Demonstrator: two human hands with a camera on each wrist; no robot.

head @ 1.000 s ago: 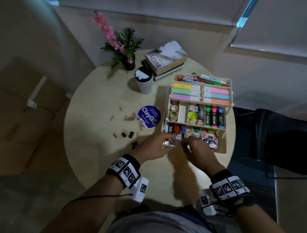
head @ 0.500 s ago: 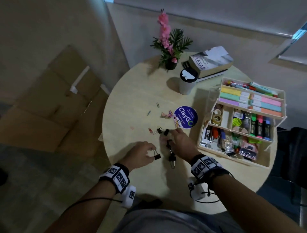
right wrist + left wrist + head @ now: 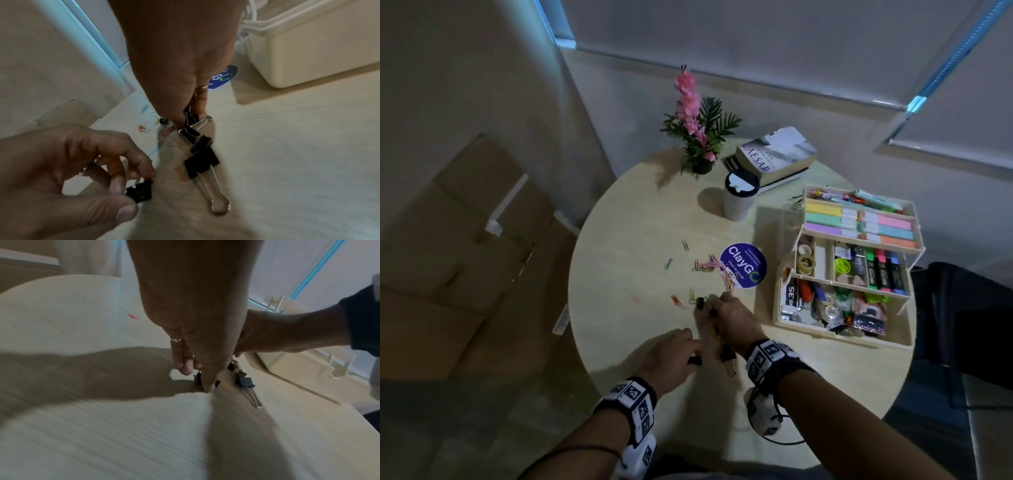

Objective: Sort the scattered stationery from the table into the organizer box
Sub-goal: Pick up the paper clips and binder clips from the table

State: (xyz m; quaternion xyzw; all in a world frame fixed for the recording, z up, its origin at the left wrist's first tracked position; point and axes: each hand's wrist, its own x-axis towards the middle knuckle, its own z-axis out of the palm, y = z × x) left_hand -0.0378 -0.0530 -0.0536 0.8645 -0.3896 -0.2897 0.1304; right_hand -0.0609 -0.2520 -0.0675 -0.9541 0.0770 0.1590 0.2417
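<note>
I see left hand (image 3: 68,172) curled, thumb and fingertips pinching a small black binder clip (image 3: 139,193) just above the bench (image 3: 640,219), on the near side of the ClayGo sticker (image 3: 743,265). Right hand (image 3: 732,317) closed on a chain of black binder clips (image 3: 200,155) hanging from its fingertips, lowest wire handles touching the bench. Coloured paper clips (image 3: 703,265) lie scattered left of the sticker. Organizer box (image 3: 846,334) sits open right of the sticker. Readable: "ClayGo" on the sticker, "CAESAR" on the book (image 3: 774,154) beyond it.
</note>
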